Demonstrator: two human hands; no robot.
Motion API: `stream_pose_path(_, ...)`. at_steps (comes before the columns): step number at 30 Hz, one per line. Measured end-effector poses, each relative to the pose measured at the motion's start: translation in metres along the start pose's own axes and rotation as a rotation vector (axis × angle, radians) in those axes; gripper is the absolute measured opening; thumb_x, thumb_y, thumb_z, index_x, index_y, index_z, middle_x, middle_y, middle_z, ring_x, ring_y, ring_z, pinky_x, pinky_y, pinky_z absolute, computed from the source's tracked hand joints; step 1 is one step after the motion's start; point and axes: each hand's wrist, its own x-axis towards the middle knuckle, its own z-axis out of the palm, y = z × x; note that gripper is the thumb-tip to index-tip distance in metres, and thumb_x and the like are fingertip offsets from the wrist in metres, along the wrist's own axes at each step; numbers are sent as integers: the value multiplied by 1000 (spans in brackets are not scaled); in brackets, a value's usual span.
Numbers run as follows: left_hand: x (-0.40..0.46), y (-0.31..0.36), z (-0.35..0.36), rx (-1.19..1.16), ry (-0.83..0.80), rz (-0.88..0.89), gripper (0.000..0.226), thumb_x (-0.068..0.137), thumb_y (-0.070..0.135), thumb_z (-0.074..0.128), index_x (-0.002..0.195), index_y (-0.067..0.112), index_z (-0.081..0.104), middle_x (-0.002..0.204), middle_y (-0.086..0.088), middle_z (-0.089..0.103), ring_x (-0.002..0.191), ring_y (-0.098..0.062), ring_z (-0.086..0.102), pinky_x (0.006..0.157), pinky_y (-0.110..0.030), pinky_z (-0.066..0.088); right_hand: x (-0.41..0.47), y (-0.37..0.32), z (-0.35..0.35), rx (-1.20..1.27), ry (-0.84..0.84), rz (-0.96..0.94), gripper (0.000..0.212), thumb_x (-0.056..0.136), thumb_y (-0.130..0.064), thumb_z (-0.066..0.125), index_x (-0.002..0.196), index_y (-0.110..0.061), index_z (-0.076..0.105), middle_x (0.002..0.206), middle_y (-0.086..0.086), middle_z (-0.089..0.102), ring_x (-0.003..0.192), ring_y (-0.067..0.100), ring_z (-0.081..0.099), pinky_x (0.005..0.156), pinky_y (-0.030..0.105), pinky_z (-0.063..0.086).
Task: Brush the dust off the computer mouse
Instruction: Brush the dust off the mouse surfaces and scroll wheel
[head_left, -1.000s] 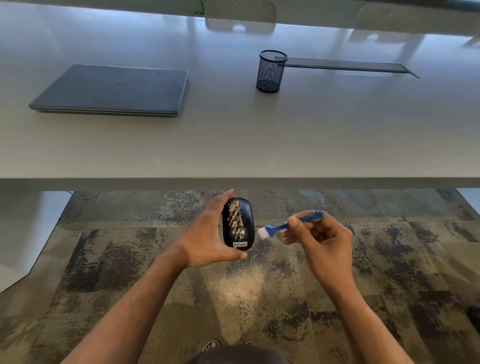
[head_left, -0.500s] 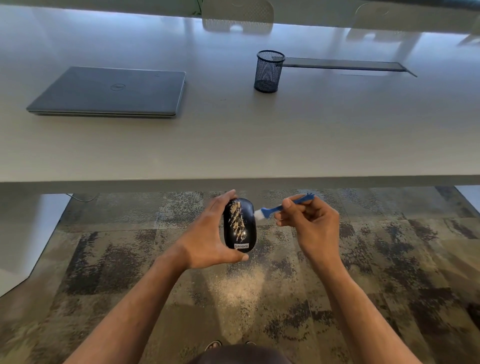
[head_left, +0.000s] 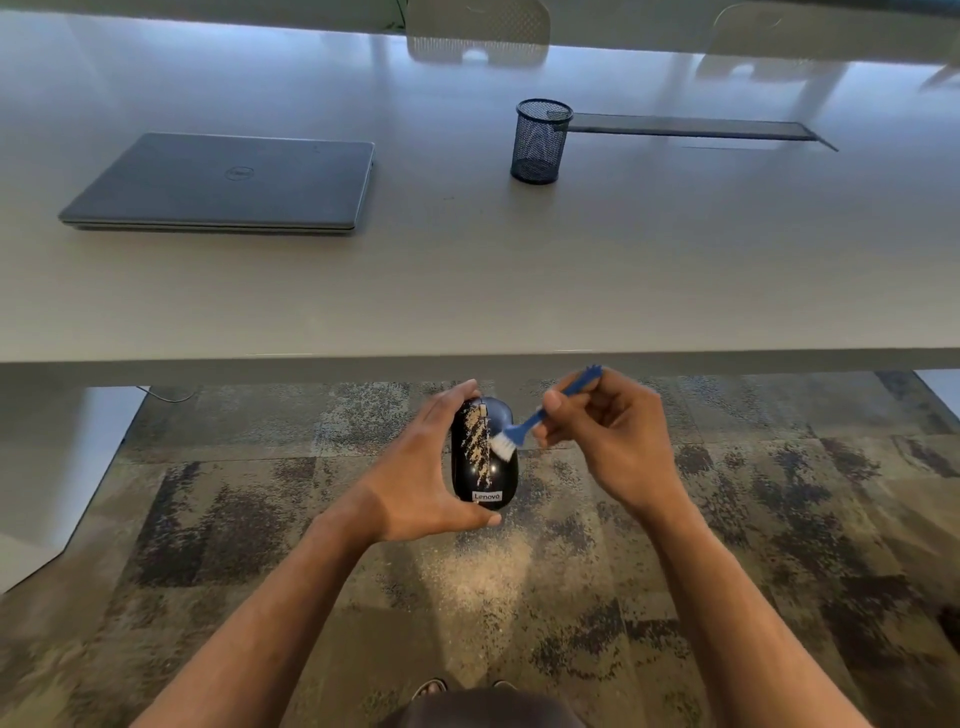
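A closed laptop (head_left: 228, 182) lies upper left on the table (head_left: 519, 270); a mesh cup (head_left: 540, 141) stands upper centre. Below the table edge, over dust-speckled carpet (head_left: 779, 519), the left hand (head_left: 421, 483) grips the mouse (head_left: 484, 457) at frame centre. The right hand (head_left: 608, 441) pinches the brush (head_left: 524, 426), bristles touching the mouse.

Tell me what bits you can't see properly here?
- Left side of the black dusty computer mouse: head view, covered by the left hand.
- Middle of the small blue-handled brush: wrapped by the right hand.
- Inside the black mesh pen cup: too small to tell.
- Feet: cut off at the bottom edge.
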Motion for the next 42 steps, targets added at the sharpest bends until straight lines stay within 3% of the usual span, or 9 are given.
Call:
stream_pose_path(4,-4,2,1,3,-7,-3,125,56,40,90,151,29,10,149,7,28,130,-4,28,110,-30,23,18,-3,-3,-93,39,4,1,93,-10,67,92,-9,67,77,9,74,69,20,73,66,27,60)
stream_pose_path(10,-7,4,1,0,-10,-3,124,57,39,90,151,31,10,150,7,27,130,-5,29,112,-34,25,21,0,-4,2,130,56,3,95,-9,64,93,-7,65,76,8,74,69,25,73,70,38,62)
stream_pose_path(14,-9,4,-1,-7,-14,-7,124,57,38,90,151,29,10,150,6,28,133,-9,31,114,-37,27,5,-3,-10,74,22,73,8,93,-5,63,91,2,63,70,14,71,60,23,69,63,32,60)
stream_pose_path(18,-10,7,0,3,-21,-2,124,57,38,90,151,29,10,150,5,27,134,-10,30,115,-39,27,1,-5,-9,55,-71,80,5,92,-3,63,89,0,63,69,14,70,59,21,69,60,29,59)
stream_pose_path(27,-14,12,5,3,-51,23,122,57,38,90,149,33,11,143,14,29,127,-3,30,107,-25,24,35,5,-1,-88,121,79,6,94,-12,67,95,-6,67,73,8,74,67,24,73,69,40,63)
stream_pose_path(32,-15,9,6,-5,-57,12,124,57,41,90,150,32,8,147,12,27,129,-5,30,109,-28,24,29,5,0,-48,194,104,4,95,-12,66,92,-8,66,71,5,73,67,23,73,67,38,63)
stream_pose_path(37,-15,7,8,-7,-58,1,125,56,42,90,150,31,9,148,11,26,132,-7,30,113,-33,26,23,-7,-1,17,211,130,12,94,-13,68,92,-2,66,70,13,73,61,26,71,58,34,60)
stream_pose_path(42,-14,10,10,-4,-51,17,125,55,43,89,150,35,8,146,13,27,131,-5,30,111,-30,27,25,-6,9,-69,208,169,14,95,-16,68,91,-3,66,69,14,73,63,30,73,63,41,62)
